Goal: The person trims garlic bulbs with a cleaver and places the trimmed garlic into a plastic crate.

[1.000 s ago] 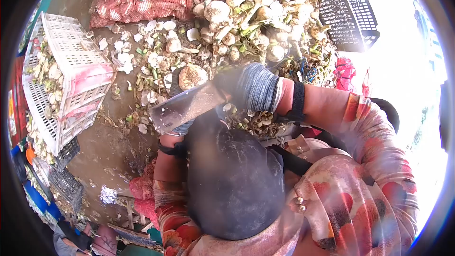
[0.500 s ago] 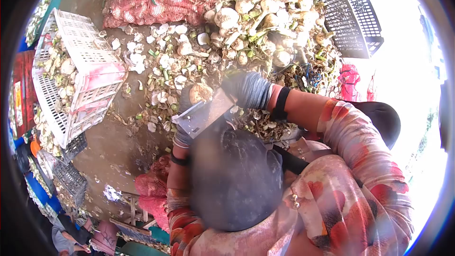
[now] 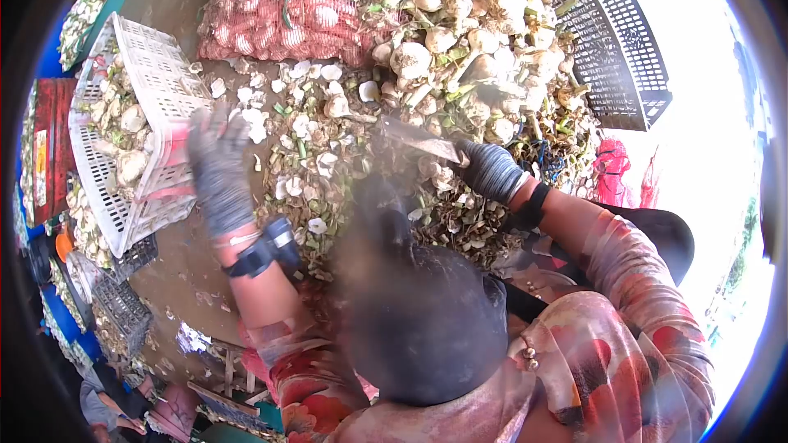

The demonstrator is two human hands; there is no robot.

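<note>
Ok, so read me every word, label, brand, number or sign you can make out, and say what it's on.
No text is readable in this view.
Pale label on the red container, far left: too small and blurred to read.

open room lies above the peelings [image 3: 327,162], hemmed by white crate [image 3: 161,70] and garlic heap [image 3: 483,39].

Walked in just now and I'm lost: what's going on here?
A person holds a knife in the gloved right hand, over scattered garlic scraps. The open, gloved left hand is beside a white crate with garlic bulbs in it; I can't tell whether hand and crate touch. Ahead lies a garlic heap.
</note>
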